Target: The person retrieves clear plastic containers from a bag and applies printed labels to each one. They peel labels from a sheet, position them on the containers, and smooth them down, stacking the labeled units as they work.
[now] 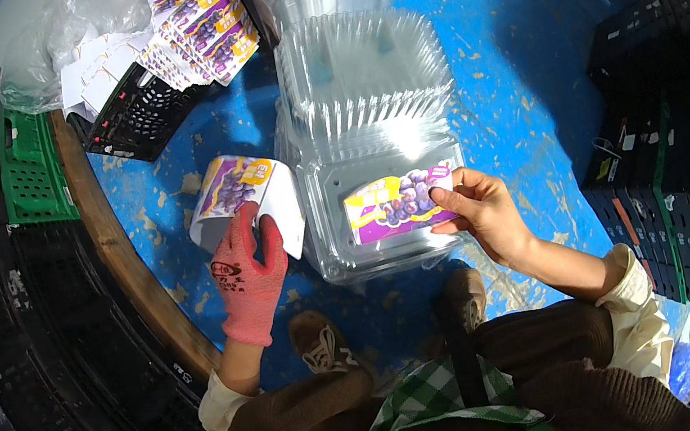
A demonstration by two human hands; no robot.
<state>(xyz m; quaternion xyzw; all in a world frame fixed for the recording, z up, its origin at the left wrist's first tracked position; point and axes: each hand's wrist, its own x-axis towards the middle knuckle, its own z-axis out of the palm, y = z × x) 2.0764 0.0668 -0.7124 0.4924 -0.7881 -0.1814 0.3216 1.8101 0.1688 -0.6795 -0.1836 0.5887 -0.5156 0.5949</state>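
Observation:
My left hand [251,265], in a pink work glove, grips a strip of printed labels [234,189] that curls over itself and shows its white backing. Between the thumb and fingers of my bare right hand [481,210] is a single grape-picture label [401,204] in purple and yellow. That label lies over the lid of the nearest clear plastic clamshell box [338,257]; whether it is stuck down I cannot tell. Behind this box, more clear plastic clamshells [361,69] are nested in a long row.
A black plastic crate [143,115] at the upper left holds folded label strips [218,31] and white paper. Stacked black crates [680,214] stand on the right, others [70,371] on the left beside a wooden beam [118,253]. The worn blue floor [488,89] has peeling paint.

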